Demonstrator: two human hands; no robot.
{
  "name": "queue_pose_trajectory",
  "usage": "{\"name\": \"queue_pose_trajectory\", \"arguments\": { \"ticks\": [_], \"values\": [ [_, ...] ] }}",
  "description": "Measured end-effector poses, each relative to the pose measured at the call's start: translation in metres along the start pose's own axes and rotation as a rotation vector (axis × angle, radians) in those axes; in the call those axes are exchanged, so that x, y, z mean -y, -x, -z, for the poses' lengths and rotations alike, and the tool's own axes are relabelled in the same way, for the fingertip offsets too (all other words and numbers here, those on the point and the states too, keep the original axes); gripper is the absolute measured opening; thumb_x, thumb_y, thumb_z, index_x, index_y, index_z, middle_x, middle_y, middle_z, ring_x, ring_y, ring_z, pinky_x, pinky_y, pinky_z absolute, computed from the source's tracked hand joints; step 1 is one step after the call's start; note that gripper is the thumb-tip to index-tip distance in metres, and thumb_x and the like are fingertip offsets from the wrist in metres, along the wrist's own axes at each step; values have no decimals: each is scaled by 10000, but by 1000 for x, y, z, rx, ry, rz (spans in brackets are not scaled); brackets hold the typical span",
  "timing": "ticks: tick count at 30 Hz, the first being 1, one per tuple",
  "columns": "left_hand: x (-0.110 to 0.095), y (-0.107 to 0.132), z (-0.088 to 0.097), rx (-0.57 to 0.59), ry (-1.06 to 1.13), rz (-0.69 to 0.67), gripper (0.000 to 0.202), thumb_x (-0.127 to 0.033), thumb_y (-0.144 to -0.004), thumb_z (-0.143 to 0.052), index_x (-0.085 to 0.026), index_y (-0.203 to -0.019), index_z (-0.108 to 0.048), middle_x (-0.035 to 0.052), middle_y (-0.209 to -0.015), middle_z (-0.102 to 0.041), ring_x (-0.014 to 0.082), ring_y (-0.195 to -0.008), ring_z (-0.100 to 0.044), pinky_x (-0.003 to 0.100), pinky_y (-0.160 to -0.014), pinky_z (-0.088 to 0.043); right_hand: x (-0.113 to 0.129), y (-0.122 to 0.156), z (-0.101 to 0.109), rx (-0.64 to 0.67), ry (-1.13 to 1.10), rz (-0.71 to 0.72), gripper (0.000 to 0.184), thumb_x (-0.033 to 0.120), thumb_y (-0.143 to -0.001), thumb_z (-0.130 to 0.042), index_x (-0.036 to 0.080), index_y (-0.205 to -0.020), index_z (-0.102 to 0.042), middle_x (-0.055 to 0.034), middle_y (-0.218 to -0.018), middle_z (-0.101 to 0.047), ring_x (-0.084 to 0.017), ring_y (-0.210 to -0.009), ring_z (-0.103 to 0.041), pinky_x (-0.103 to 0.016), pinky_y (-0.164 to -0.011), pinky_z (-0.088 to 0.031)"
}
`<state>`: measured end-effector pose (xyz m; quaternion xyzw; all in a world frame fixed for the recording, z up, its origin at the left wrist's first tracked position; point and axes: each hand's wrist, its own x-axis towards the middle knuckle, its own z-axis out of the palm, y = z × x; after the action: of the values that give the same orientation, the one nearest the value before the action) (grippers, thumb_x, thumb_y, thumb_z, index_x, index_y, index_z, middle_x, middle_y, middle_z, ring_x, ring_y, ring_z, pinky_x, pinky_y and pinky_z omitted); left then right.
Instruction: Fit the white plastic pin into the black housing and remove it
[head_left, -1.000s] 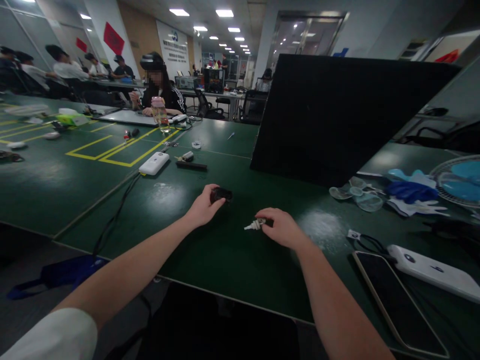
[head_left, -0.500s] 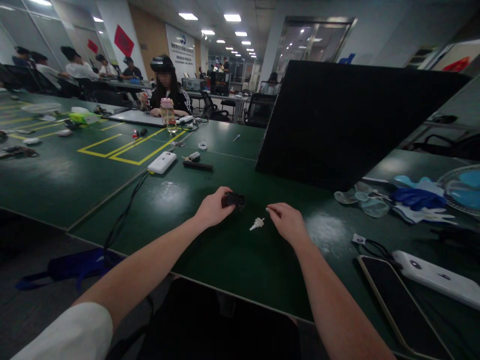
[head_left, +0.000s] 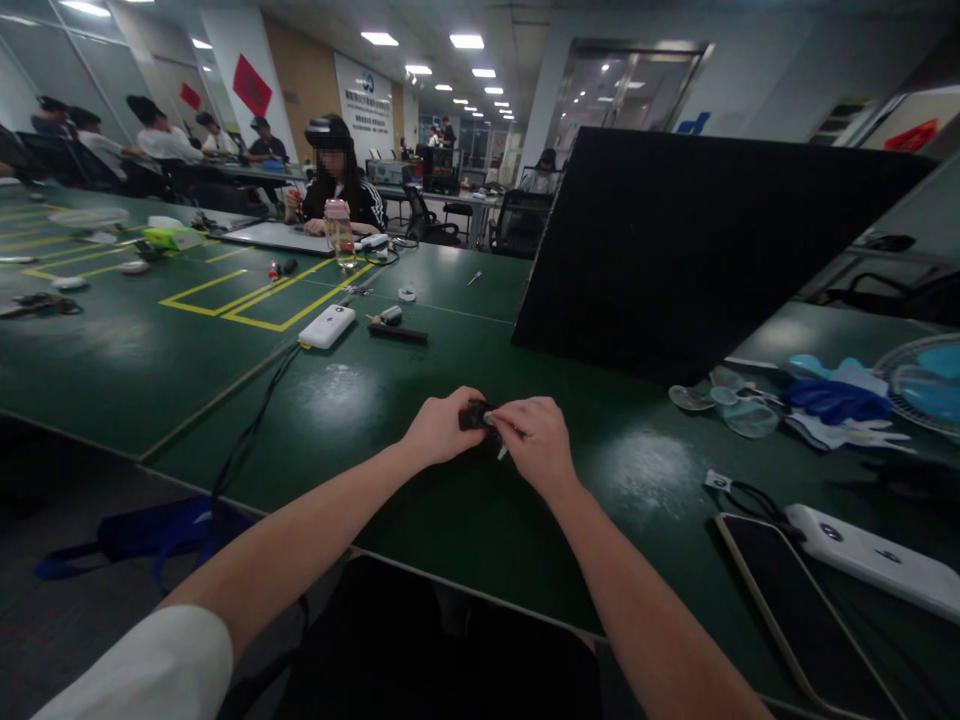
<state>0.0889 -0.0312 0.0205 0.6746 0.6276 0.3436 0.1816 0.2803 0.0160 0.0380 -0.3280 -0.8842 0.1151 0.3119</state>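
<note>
My left hand [head_left: 444,428] is closed around a small black part [head_left: 474,413], held just above the green table [head_left: 420,510]. The thumb and fingers of my right hand [head_left: 536,440] pinch a tiny pale piece [head_left: 488,418] against the black part's right side. What kind of part either is, I cannot make out. Under the right fingers, the tip of a white plastic piece [head_left: 503,452] shows on the table; the rest of it is hidden.
A large black panel [head_left: 675,250] stands ahead to the right. A phone [head_left: 795,600] and a white power bank [head_left: 877,555] lie at the right, with blue gloves [head_left: 838,398] beyond. Another white power bank [head_left: 328,327] and a dark strip [head_left: 397,333] lie left of centre. A person [head_left: 337,180] sits across.
My right hand has moved left, bringing its pale piece to the black part and covering most of the white plastic piece. My left hand keeps its hold on the black part.
</note>
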Motion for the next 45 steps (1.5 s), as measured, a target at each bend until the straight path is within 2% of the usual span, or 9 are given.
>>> {"name": "queue_pose_trajectory", "arguments": {
  "ticks": [8, 11, 15, 19, 23, 26, 28, 36, 45],
  "values": [
    [0, 1, 1, -13, 54, -13, 449, -373, -788, -713, -253, -1199, -579, 29, -1026, -744, 213, -919, -714, 346, -822, -557, -16, 3, 6, -230, -4, -35, 159, 300, -903, -608, 257, -969, -746, -98, -1110, -621, -283, -1074, -555, -473, -885, -489],
    [4, -2, 5, -50, 67, 57, 430, -362, -802, -701, -249, -1196, -574, 33, -1016, -748, 216, -907, -716, 348, -806, -558, -17, 11, 16, -74, -39, 24, 185, 240, -892, -586, 260, -1016, -722, -73, -1063, -657, -259, -1038, -588, -459, -893, -496],
    [11, -6, 7, -102, 48, 125, 420, -346, -808, -695, -248, -1198, -574, 46, -1053, -744, 226, -929, -714, 360, -810, -557, -12, 17, 14, 214, 22, 106, 332, 202, -846, -618, 294, -1156, -690, -52, -1251, -647, -283, -1175, -556, -499, -962, -470],
    [12, -8, 6, -97, 31, 139, 410, -337, -804, -697, -250, -1189, -583, 49, -1038, -748, 234, -932, -716, 369, -817, -557, -13, 14, 3, 322, 82, 66, 258, 231, -897, -581, 296, -1115, -703, -48, -1229, -666, -272, -1110, -601, -500, -918, -495],
    [10, -7, 4, -53, 43, 146, 427, -326, -796, -708, -255, -1199, -585, 46, -1041, -749, 228, -894, -720, 351, -773, -564, -19, 12, 4, 178, -70, -135, 198, 323, -951, -539, 287, -1083, -682, -47, -1107, -702, -246, -988, -654, -458, -844, -540],
    [8, -6, 0, -12, 51, 135, 443, -320, -776, -724, -257, -1193, -589, 33, -1020, -752, 220, -873, -724, 337, -758, -565, -17, 12, 7, -8, -276, -302, 265, 420, -971, -512, 286, -1167, -628, -53, -1165, -696, -249, -1024, -668, -445, -838, -558],
    [6, -5, -2, 11, 65, 123, 445, -321, -768, -728, -257, -1186, -589, 21, -990, -756, 215, -867, -727, 335, -765, -566, -14, 10, 7, -54, -380, -332, 297, 439, -970, -516, 276, -1202, -605, -57, -1233, -678, -246, -1093, -657, -435, -874, -559],
    [0, -3, -2, 88, 135, 122, 469, -356, -760, -737, -246, -1193, -594, 18, -983, -758, 214, -884, -729, 352, -790, -572, -13, 10, -3, 2, -205, -153, 209, 357, -949, -563, 296, -1100, -695, -55, -1253, -666, -276, -1223, -573, -542, -1032, -462],
    [-4, 1, 3, 171, 235, 112, 458, -352, -799, -721, -254, -1227, -591, 23, -1028, -749, 204, -892, -724, 336, -754, -584, -15, 13, 9, 82, -321, -272, 203, 388, -913, -611, 302, -1075, -697, -51, -1143, -693, -266, -1082, -639, -491, -910, -538]
  ]
}}
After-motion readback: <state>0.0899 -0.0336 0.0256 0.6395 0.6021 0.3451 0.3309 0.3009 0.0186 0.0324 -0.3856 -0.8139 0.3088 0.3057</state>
